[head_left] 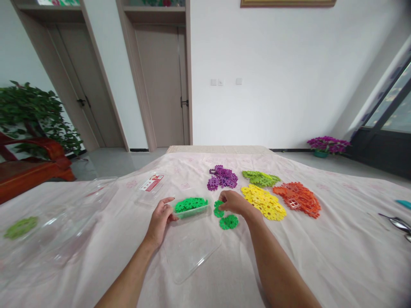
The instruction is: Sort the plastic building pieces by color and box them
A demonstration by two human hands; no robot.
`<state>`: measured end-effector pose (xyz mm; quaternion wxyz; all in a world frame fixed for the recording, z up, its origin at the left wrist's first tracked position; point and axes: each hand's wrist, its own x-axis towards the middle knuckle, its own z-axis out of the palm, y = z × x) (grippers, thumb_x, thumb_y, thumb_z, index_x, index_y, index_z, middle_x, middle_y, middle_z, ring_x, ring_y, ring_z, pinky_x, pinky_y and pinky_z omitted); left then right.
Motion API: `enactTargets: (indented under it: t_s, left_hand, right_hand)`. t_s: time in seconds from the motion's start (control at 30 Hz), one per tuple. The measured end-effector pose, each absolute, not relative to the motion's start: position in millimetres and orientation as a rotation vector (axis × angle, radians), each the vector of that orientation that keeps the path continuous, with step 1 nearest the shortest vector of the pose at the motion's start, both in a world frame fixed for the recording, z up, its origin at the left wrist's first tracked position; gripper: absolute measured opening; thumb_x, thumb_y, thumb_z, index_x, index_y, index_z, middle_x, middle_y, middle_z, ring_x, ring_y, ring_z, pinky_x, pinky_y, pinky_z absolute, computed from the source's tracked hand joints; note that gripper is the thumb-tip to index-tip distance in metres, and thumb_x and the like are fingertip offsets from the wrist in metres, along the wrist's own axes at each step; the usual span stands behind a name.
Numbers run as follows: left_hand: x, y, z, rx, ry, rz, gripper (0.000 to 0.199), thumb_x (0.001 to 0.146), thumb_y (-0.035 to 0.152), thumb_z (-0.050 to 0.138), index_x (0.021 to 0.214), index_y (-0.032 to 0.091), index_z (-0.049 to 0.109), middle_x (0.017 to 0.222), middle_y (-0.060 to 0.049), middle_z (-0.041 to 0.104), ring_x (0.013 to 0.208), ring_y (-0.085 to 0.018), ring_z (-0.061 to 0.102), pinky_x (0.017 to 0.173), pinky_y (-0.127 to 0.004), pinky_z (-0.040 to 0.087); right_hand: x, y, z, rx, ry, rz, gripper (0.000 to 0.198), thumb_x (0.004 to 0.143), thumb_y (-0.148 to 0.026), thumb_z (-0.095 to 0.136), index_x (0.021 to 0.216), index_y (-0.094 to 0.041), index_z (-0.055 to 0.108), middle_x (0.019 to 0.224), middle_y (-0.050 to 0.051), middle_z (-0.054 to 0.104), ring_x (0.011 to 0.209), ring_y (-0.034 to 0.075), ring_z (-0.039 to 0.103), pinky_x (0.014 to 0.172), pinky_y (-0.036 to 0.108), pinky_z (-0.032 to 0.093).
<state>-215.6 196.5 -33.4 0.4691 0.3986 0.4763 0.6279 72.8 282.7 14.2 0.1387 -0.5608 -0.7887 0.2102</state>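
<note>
My left hand (160, 217) grips the near left edge of a clear plastic box (192, 211), thumb and fingers on its wall. Inside that box lies a heap of green snowflake discs (191, 204). To the right of it, my right hand (231, 202) has its fingertips pinched on a green snowflake disc (218, 209). More green discs (229, 222) lie on the cloth just below that hand. A clear flat lid (192, 254) rests in front of the box.
Piles of purple (223, 177), lime (260, 178), yellow (263, 202) and orange pieces (300, 199) lie beyond and right of my right hand. Clear containers (64, 226) and a labelled lid (151, 185) are on the left. Spoons (400, 223) lie at the far right.
</note>
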Motion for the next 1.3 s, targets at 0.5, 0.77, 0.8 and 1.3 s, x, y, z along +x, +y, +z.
enactTargets:
  t_s: [0.5,0.77,0.8,1.3]
  left_hand:
    - [-217,197,-37,1.016,1.180,1.531,0.044,0.079,0.034,0.063,0.119,0.019,0.057,0.067,0.009,0.051,0.058,-0.009,0.056,0.068,-0.028,0.055]
    - [-215,197,-35,0.994,1.161,1.533,0.045,0.077,0.034,0.064,0.119,0.020,0.056,0.066,0.009,0.052,0.057,-0.010,0.058,0.065,-0.026,0.054]
    - [-215,196,-35,0.991,1.164,1.531,0.046,0.077,0.034,0.064,0.119,0.019,0.056,0.066,0.009,0.052,0.057,-0.010,0.058,0.065,-0.026,0.053]
    - [-214,194,-31,0.967,1.175,1.529,0.049,0.073,0.037,0.067,0.118,0.019,0.058,0.063,0.009,0.055,0.056,-0.010,0.058,0.065,-0.025,0.054]
  right_hand:
    - [66,286,22,-1.502,-2.002,0.583,0.030,0.075,-0.032,0.073,0.101,-0.019,0.068,0.098,0.005,0.072,0.085,0.019,0.065,0.072,0.027,0.046]
    - [90,268,37,-2.072,-2.393,0.801,0.050,0.050,-0.037,0.089,0.097,-0.027,0.074,0.096,0.004,0.073,0.086,0.026,0.068,0.068,0.031,0.048]
    - [86,265,39,-2.107,-2.407,0.790,0.052,0.049,-0.038,0.090,0.097,-0.028,0.074,0.097,0.005,0.073,0.089,0.027,0.069,0.069,0.032,0.048]
    - [85,272,21,-1.844,-2.377,1.077,0.021,0.055,-0.019,0.081,0.072,-0.020,0.069,0.056,-0.002,0.061,0.052,0.017,0.059,0.055,0.027,0.040]
